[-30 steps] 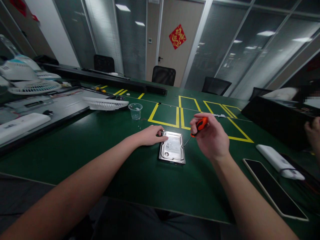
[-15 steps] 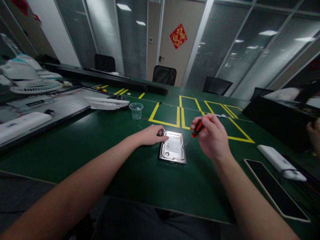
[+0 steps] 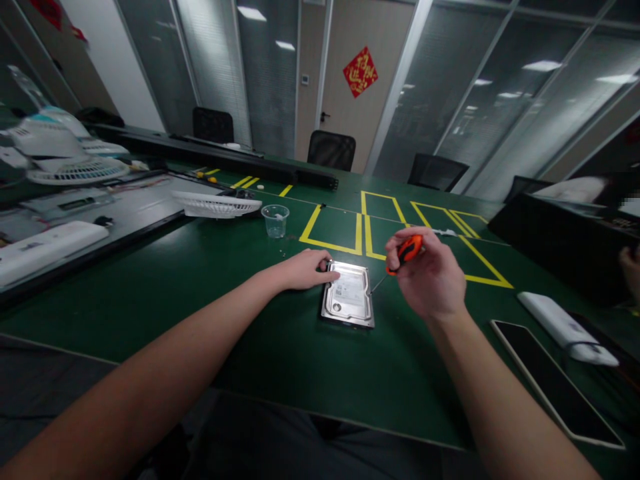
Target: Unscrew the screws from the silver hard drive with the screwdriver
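A silver hard drive (image 3: pixel 350 297) lies flat on the green table (image 3: pixel 300 360). My left hand (image 3: pixel 306 269) grips its upper left corner, thumb on the top face and fingers at the far edge. In my right hand (image 3: pixel 425 270) is an orange and black screwdriver (image 3: pixel 410 252), held by its handle and tilted. The thin shaft slants down to the left, and its tip meets the drive's right edge. Whether the tip sits in a screw is too small to tell.
A clear plastic cup (image 3: pixel 275 221) stands beyond my left hand, beside a white fan grille (image 3: pixel 217 204). At right lie a phone (image 3: pixel 555 380) and a white power strip (image 3: pixel 565 327). Another person's hand (image 3: pixel 631 267) shows at the right edge, near a black box (image 3: pixel 560 240).
The fingers of my right hand have shifted around the screwdriver handle, which now shows more orange. My left hand keeps its hold on the drive. The whole view has shifted slightly.
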{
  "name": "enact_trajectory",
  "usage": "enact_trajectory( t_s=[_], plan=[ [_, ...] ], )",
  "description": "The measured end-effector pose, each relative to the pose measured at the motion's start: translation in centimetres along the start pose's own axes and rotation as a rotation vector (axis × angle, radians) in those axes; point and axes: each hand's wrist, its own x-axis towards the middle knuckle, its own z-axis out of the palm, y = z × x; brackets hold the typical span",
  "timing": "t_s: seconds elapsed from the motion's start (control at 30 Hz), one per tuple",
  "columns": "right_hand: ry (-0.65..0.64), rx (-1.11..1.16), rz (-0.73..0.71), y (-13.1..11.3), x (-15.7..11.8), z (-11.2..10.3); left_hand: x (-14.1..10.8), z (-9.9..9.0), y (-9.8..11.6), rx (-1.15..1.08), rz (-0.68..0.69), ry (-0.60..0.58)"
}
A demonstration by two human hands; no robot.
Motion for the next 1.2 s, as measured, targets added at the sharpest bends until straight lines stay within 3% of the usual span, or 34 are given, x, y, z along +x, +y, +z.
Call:
enact_trajectory(
  t_s=[0.33,0.87,1.2],
  plan=[
    [0.043,0.029,-0.019,0.19,-0.06,0.00,0.09,0.11,-0.06,0.004,0.000,0.001],
    [-0.014,0.007,-0.025,0.17,0.07,-0.41,-0.11,-0.18,0.32,0.024,-0.013,-0.007],
    [0.041,0.025,-0.030,0.23,0.05,-0.16,-0.06,-0.07,0.20,0.012,-0.014,-0.003]
  ],
)
